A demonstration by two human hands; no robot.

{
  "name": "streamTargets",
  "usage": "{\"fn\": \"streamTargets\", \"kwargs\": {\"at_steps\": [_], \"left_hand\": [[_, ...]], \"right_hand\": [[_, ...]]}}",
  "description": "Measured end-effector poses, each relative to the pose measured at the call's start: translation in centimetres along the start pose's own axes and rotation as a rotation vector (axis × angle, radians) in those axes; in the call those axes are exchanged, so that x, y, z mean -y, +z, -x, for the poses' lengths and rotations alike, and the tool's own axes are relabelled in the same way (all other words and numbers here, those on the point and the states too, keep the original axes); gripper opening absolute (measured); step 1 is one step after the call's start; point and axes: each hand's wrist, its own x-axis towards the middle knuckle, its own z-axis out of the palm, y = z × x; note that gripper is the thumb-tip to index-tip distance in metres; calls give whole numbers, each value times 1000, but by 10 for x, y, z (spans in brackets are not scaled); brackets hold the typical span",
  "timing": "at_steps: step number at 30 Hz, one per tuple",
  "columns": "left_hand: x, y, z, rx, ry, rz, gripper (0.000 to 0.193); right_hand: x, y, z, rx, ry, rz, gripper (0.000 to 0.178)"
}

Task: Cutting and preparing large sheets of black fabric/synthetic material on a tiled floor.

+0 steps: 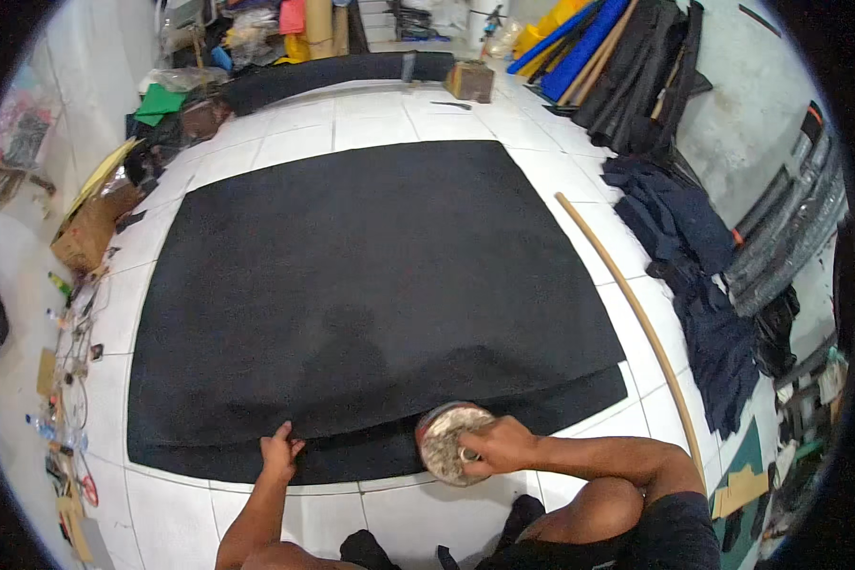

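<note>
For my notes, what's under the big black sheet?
Along its near edge, by the left hand, a black strip shows beneath the black sheet. Farther in, everything is covered; I can't tell whether the strip continues.

A broad black sheet (380, 256) spreads mostly flat across the middle of the frame, its near edge rippled above a second black layer (351, 463), while a round, reddish-sided can (441, 441) with a blotched, pale top overlaps both at lower centre.
</note>
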Motion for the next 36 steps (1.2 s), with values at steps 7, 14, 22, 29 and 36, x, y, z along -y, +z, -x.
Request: {"fn": "streamTargets", "kwargs": {"at_steps": [7, 14, 22, 29, 36], "left_hand": [[23, -9, -15, -165, 187, 34, 46], [21, -27, -28, -286, 65, -95, 45], [35, -38, -44, -134, 112, -123, 53], [41, -39, -58, -323, 138, -194, 54], [35, -137, -94, -272, 372, -705, 44]], "right_hand": [[43, -5, 33, 360, -43, -347, 42], [44, 34, 69, 431, -155, -466, 41], [17, 54, 76, 200, -266, -790, 63], [-93, 50, 102, -259, 895, -1073, 35], [-136, 91, 148, -596, 1398, -791, 50]]}}
